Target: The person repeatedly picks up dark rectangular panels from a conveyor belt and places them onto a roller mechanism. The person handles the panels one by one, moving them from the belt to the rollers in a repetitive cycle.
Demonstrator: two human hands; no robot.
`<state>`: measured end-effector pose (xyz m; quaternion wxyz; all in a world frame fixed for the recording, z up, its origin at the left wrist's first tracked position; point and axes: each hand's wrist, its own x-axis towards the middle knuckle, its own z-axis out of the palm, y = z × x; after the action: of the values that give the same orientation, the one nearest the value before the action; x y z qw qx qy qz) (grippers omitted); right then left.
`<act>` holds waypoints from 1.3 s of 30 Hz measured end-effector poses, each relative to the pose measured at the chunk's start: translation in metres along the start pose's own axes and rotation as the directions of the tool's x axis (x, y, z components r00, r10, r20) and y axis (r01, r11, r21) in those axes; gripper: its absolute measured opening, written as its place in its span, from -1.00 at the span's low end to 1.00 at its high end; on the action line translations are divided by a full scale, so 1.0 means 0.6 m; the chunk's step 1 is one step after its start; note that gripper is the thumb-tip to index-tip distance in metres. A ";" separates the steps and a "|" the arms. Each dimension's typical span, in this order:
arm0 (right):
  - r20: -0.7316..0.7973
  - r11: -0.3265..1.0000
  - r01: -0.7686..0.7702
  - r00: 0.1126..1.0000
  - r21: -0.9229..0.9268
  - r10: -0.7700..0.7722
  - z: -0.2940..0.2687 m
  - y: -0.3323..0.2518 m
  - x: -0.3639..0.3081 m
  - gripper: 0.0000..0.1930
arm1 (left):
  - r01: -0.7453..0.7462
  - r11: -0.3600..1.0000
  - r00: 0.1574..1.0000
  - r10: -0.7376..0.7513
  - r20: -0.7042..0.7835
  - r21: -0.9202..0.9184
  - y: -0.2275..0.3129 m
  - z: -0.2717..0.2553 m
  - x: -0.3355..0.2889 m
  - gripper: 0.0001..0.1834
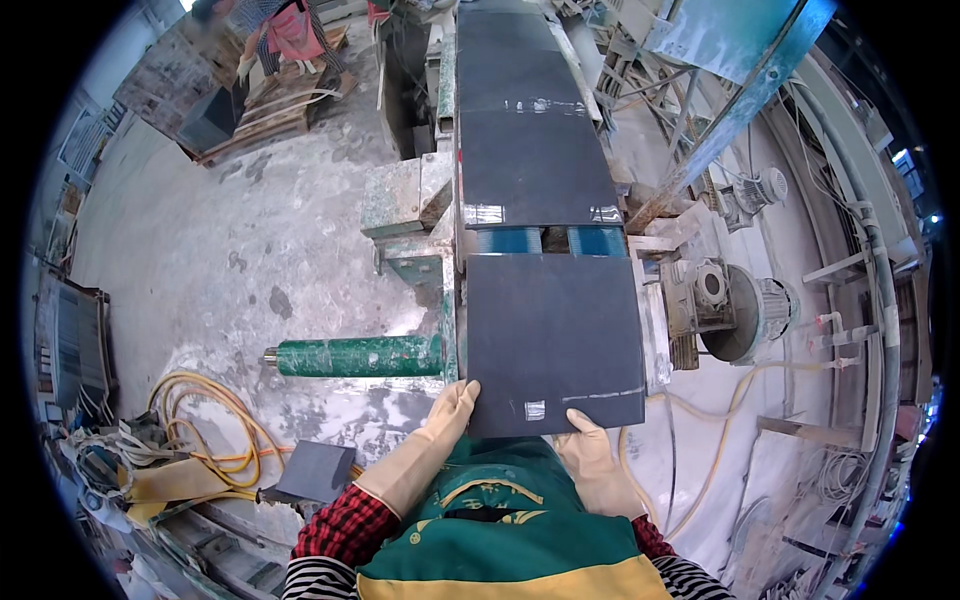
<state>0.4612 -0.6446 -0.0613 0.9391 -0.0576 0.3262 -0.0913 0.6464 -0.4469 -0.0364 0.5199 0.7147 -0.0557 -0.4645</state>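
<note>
A dark grey stone slab (pixel 553 330) lies in front of me at the near end of the conveyor, its near edge overhanging toward my apron. My left hand (pixel 452 412), in a cream rubber glove, is closed on the slab's near left corner. On the near edge, right of the middle, my right hand (pixel 588 447) grips with the thumb on top and the fingers hidden underneath. A small pale patch and a whitish streak mark the slab's surface. Beyond a narrow gap showing blue belts (pixel 598 241) lies another dark slab (pixel 535 160).
A green roller (pixel 355 358) juts out left of the conveyor. Yellow hoses (pixel 225 430) coil on the floor at left, near a dark tile piece (pixel 315 471). Motors (pixel 712 290) stand close on the right. Another person (pixel 290 35) bends by a wooden pallet (pixel 265 110), far left.
</note>
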 end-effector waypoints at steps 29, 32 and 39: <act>-0.143 0.983 -0.165 0.978 -0.084 0.152 0.066 -0.086 0.101 -0.59 | 0.026 0.981 1.000 -0.025 0.009 -0.193 0.100 -0.010 0.074 -0.49; -0.317 0.855 -0.375 0.910 -0.359 0.266 0.089 -0.111 0.092 -0.46 | -0.025 1.000 1.000 0.025 -0.015 -0.001 0.086 -0.023 0.089 -0.52; -0.453 0.453 -0.576 0.816 -0.680 0.359 0.113 -0.162 0.075 -0.34 | -0.069 0.724 0.976 0.191 -0.104 0.686 0.114 -0.095 0.052 -0.45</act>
<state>0.5251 -0.7456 -0.0195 0.7519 -0.3635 0.4469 0.3207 0.7326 -0.4562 0.0007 0.2573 0.8855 -0.2275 -0.3130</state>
